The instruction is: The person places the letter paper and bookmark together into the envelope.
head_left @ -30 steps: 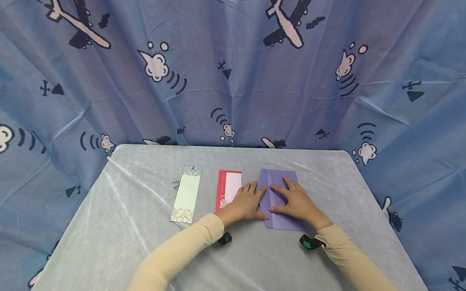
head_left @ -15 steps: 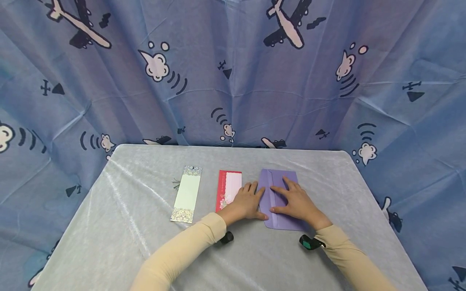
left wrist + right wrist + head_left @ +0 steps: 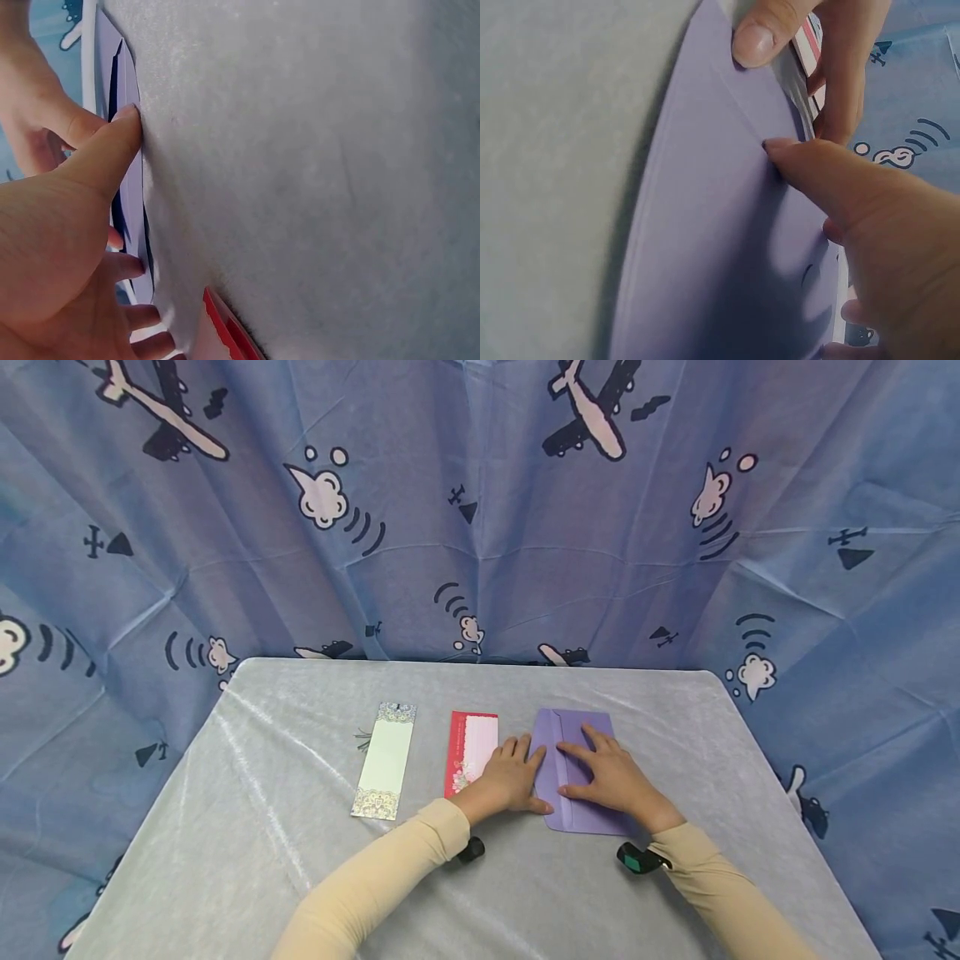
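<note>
A purple envelope (image 3: pixel 573 723) lies flat at the table's right of centre, its flap folded along the left side. My left hand (image 3: pixel 504 781) touches the envelope's left edge with thumb and index finger, the fingers spread. On top of the envelope rests my right hand (image 3: pixel 617 781), fingers apart and thumb near the flap line. In the right wrist view, that thumb presses on the envelope (image 3: pixel 690 187) by a crease. Partly under my left hand and wrist is a red and pink card (image 3: pixel 478 735), its lower part hidden.
A pale green bookmark-like card (image 3: pixel 386 760) with patterned ends and a dark tassel (image 3: pixel 363 740) lies on the left. Grey cloth covers the table (image 3: pixel 247 793). Behind it hangs a blue curtain (image 3: pixel 412 568) with airplane prints. Each wrist wears a black device (image 3: pixel 637 860).
My left forearm and its wrist device have shifted slightly to the right. Both hands stay at the envelope, almost still.
</note>
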A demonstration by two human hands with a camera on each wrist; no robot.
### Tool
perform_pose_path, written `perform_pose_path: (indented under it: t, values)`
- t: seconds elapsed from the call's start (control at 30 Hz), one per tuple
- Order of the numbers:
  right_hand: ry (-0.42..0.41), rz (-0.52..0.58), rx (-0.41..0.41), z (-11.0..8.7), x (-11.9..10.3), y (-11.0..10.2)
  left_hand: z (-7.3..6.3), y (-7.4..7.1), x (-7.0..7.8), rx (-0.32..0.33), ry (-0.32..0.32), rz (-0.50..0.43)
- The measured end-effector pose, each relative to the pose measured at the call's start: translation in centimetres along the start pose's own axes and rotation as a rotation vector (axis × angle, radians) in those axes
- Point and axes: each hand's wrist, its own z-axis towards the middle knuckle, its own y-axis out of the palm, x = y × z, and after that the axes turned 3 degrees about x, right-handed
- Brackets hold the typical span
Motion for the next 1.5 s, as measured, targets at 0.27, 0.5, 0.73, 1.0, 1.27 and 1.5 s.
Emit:
perform_pose_path:
  t: [0.27,0.5,0.73,1.0,1.27,1.5]
  values:
    - [-0.015,0.003,0.000,-0.1,-0.3,-0.3,-0.3,-0.5,0.1,-0.016,-0.006,-0.002]
    - [-0.016,-0.001,0.014,0.0,-0.8,-0.6,-0.3,-0.7,0.3,-0.028,-0.013,0.002]
    - [0.000,-0.012,0.018,0.0,-1.0,-0.7,-0.1,-0.5,0.3,-0.030,-0.019,0.002]
    - [0.024,-0.010,0.016,0.1,-1.2,-0.8,-0.3,-0.6,0.2,-0.032,-0.021,0.002]
    - [0.036,0.011,0.049,0.0,-1.2,-0.5,-0.4,-0.8,0.2,-0.038,-0.018,0.008]
    - [0.065,0.022,0.065,0.0,-1.4,-0.2,-0.3,-0.7,0.3,-0.051,-0.023,0.016]
